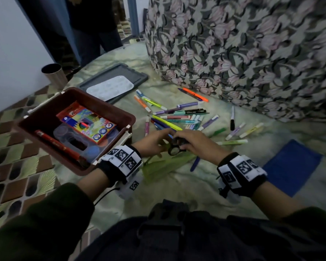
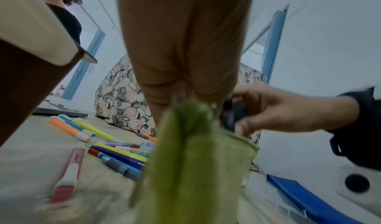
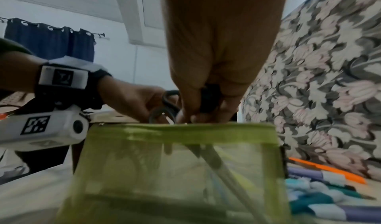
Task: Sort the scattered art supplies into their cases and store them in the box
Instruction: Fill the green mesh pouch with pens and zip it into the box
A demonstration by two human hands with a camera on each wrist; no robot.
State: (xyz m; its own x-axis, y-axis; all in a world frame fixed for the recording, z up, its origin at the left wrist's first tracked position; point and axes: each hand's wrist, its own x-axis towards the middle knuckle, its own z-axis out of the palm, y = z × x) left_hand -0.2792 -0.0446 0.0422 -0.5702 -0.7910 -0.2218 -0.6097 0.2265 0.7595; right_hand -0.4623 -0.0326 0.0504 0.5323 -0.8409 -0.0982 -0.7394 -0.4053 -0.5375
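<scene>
A: Status: right hand (image 1: 193, 143) grips the black scissors (image 1: 176, 147) by the handles, blades pointing down into the green pouch (image 3: 179, 170). Left hand (image 1: 152, 143) pinches the pouch's top edge, holding the mouth open. Pouch sits on the bed sheet, just right of the box (image 1: 36, 127).

B: Blades in?

A: Partly. Right wrist view shows them through the mesh, angled toward one lower corner. Handles sit above the zip line.

B: Advice for the step?

A: My read: keep the left fingers (image 2: 164, 95) pulling the edge taut so the tips don't snag the mesh. Feed the scissors along the pouch's length, not straight down, then let go once the handles clear the zip.

B: Rest of the supplies?

A: Pens (image 1: 177, 117) scattered on the sheet beyond the hands, near the floral cushion (image 1: 243, 44). Box already holds a colourful pack (image 1: 87, 122) and a red tube.

B: Unclear bits?

A: Zip slider not visible. Can't tell what else is in the pouch; it's blurred. Left fingertips are hidden behind the fabric.
</scene>
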